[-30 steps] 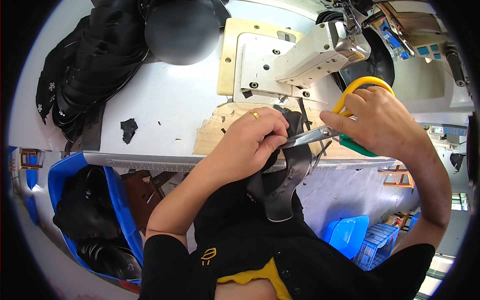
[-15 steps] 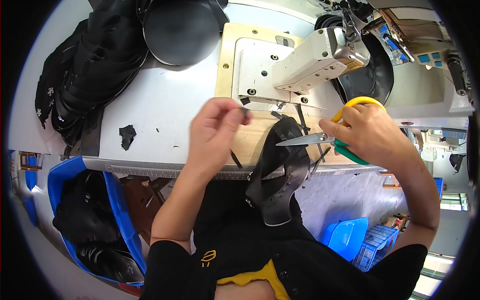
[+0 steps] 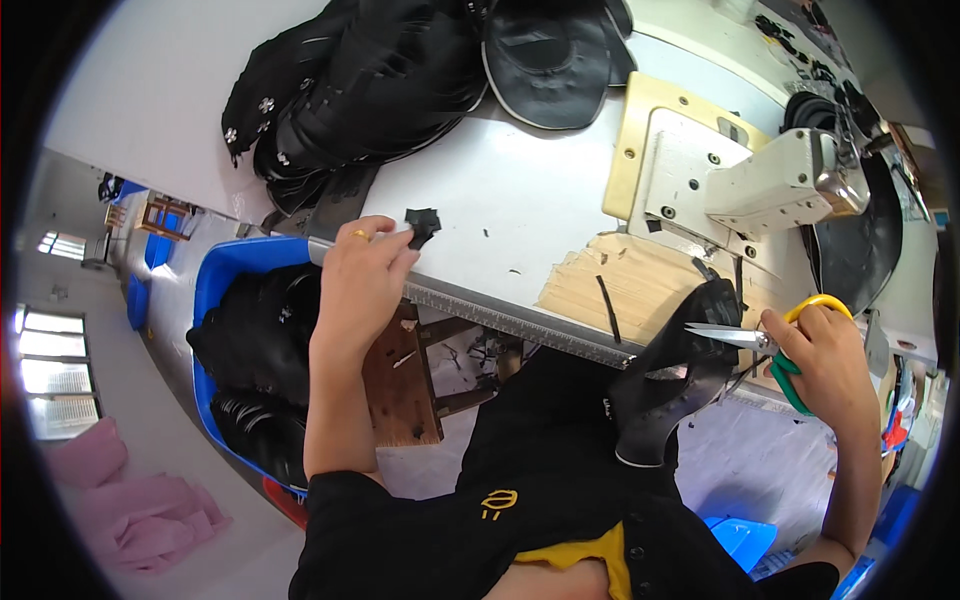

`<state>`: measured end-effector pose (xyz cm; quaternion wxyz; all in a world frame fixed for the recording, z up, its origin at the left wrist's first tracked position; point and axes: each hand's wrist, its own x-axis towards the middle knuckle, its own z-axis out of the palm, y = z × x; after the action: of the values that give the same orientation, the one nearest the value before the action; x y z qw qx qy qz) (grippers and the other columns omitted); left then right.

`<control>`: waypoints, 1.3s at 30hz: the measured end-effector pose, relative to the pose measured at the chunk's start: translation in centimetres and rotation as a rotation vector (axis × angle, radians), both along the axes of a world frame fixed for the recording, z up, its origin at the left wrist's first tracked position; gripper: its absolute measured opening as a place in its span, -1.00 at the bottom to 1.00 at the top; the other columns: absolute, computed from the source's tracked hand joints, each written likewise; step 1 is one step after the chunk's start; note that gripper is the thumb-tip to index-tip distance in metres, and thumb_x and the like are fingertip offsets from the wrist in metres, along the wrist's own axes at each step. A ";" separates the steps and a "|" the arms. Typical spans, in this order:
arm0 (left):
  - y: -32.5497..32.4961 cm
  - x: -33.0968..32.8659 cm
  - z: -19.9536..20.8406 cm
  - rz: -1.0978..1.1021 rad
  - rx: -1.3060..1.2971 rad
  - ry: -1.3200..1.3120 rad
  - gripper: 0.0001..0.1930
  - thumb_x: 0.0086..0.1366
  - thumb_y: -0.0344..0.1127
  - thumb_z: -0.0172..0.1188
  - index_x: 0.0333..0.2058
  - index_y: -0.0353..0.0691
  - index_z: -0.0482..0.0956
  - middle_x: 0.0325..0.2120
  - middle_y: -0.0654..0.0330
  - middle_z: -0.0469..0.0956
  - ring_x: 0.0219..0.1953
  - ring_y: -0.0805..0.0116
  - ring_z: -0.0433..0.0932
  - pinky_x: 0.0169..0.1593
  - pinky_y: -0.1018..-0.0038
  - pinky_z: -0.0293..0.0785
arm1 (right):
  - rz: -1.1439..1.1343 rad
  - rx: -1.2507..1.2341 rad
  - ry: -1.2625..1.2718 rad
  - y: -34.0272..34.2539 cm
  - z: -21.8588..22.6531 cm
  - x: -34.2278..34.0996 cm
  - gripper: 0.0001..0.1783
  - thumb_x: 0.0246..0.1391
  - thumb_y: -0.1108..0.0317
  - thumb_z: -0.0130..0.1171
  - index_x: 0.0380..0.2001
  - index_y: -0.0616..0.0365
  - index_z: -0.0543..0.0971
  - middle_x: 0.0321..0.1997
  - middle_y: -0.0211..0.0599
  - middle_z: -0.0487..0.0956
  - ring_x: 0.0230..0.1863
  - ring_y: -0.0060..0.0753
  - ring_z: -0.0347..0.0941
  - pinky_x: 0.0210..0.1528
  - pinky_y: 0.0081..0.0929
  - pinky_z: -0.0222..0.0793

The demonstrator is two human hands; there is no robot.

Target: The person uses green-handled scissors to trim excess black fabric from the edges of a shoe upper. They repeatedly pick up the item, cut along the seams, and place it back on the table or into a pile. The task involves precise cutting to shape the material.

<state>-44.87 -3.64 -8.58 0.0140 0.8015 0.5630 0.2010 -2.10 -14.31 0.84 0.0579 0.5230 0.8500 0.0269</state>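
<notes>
My left hand (image 3: pixel 362 275) is at the table's front left, its fingers loosely apart beside a ragged black scrap (image 3: pixel 423 227). Its fingertips meet the scrap's edge, and no piece shows between them. In my right hand (image 3: pixel 825 365) are scissors (image 3: pixel 735 335) with one yellow and one green handle loop. Their blades lie slightly parted across a black leather-like strap piece (image 3: pixel 690 365), which drapes over the table's front edge in a loop.
A white sewing machine (image 3: pixel 765 185) stands at the right. Stacked black pieces (image 3: pixel 370 90) lie at the back left. Below the table's left end, a blue bin (image 3: pixel 208 280) holds more black pieces. A metal ruler (image 3: pixel 510 322) runs along the front edge. A thin black strip (image 3: pixel 608 308) lies on the wooden patch.
My left hand has gone left from near the machine to the black scrap; the small dark piece in its fingers no longer shows. The scissors stay over the strap piece. The view has swung left.
</notes>
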 end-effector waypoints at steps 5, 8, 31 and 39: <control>-1.2 7.3 1.3 -0.257 -0.125 -0.481 -0.56 0.07 -0.37 0.25 -0.03 -0.28 0.47 0.01 -0.02 0.41 0.10 0.06 0.35 0.14 0.28 0.25 | -0.034 0.027 0.211 -0.5 -0.7 1.1 -0.50 -0.34 0.39 0.33 -0.17 0.04 0.52 -0.50 -0.26 0.43 -0.43 -0.17 0.45 -0.39 -0.28 0.34; -2.9 14.4 0.4 -0.496 -0.496 -0.812 -0.46 0.10 -0.32 0.27 0.06 -0.34 0.37 0.06 -0.07 0.37 0.13 0.09 0.34 0.19 0.32 0.21 | -0.177 -0.016 0.431 -1.5 -1.7 0.8 -0.46 -0.30 0.33 0.40 -0.12 0.06 0.52 -0.48 -0.22 0.49 -0.42 -0.14 0.47 -0.41 -0.31 0.37; -10.9 15.6 -8.8 -0.562 -0.872 -0.357 -0.58 0.19 -0.23 0.23 -0.02 -0.27 0.41 -0.20 0.01 0.56 -0.22 0.12 0.58 -0.13 0.33 0.47 | -0.463 0.053 1.225 -5.6 -9.3 -5.5 -0.31 -0.24 0.24 0.46 0.02 0.16 0.44 -0.36 -0.24 0.49 -0.41 -0.35 0.41 -0.32 -0.50 0.35; -8.4 12.5 3.1 -0.650 -1.298 -1.622 -0.30 0.23 -0.43 0.18 0.25 -0.19 -0.03 -0.23 0.13 0.54 -0.18 0.49 0.50 -0.07 0.56 0.38 | -0.165 -0.238 1.556 -4.3 -6.4 -9.4 -0.30 -0.11 0.34 0.39 0.13 0.14 0.35 -0.30 -0.37 0.44 -0.34 -0.58 0.34 -0.28 -0.62 0.30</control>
<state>-32.35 -12.05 -5.48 0.8548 0.3804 0.1462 0.3213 -11.51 -18.63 -5.59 -0.4958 0.4432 0.6022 -0.4418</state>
